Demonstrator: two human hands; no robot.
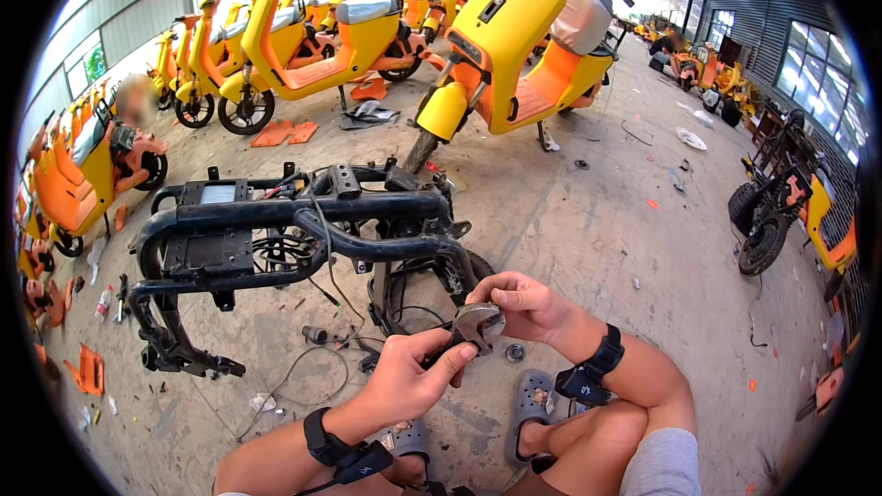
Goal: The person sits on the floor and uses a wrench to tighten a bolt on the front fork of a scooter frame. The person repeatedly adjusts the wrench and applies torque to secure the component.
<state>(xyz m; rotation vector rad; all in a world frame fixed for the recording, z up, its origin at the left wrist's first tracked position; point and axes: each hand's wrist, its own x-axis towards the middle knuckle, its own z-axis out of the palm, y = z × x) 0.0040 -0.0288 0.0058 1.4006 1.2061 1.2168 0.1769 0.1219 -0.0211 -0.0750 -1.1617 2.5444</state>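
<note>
Far side is filled with rows of yellow-and-orange scooters (312, 46), and one bigger yellow scooter (514, 46) is parked closer in, right of centre on the concrete floor (588, 230). A partly dismantled scooter (790, 211) can be seen at the far right edge.

In the middle left, a stripped black scooter frame (294, 239) is laid on its side, with loose wires (322, 312) hanging out of it and trailing over the floor toward the near side. Orange body panels (285, 133) are scattered behind it.

Near centre, an adjustable wrench (473, 326) is gripped between both hands, just in front of the frame's right end. Its handle is clenched in the left hand (409, 377), thumb laid along it, so the wrench head sticks out up and to the right of that fist. The head itself is pinched by the right hand (524, 303), fingers curled over the top of it.

A small round metal part (514, 352) is lying on the floor just below the wrench head, beside a grey clog (533, 404). Black wrist bands (597, 367) are worn on both arms.
</note>
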